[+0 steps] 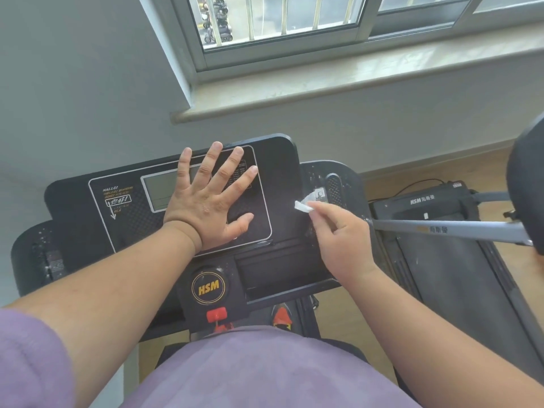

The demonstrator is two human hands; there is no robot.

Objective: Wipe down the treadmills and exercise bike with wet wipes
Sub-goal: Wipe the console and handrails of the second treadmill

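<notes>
A black treadmill console point(276, 172) with a grey display and an HSM dial fills the middle of the view. My left hand point(206, 198) lies flat on the console's screen panel, fingers spread. My right hand point(338, 231) hovers by the console's right wing and pinches a small white strip point(303, 205), a peeled film or sticker, between thumb and fingertips. Its other end seems to lift off the panel near the speaker grille. No wet wipe is in view.
A second treadmill point(441, 251) with a grey handrail point(447, 228) lies to the right on the wooden floor. A dark padded part point(527, 184) juts in at the right edge. A window sill point(323, 81) and wall stand behind the console. A red safety key point(217, 315) sits below the dial.
</notes>
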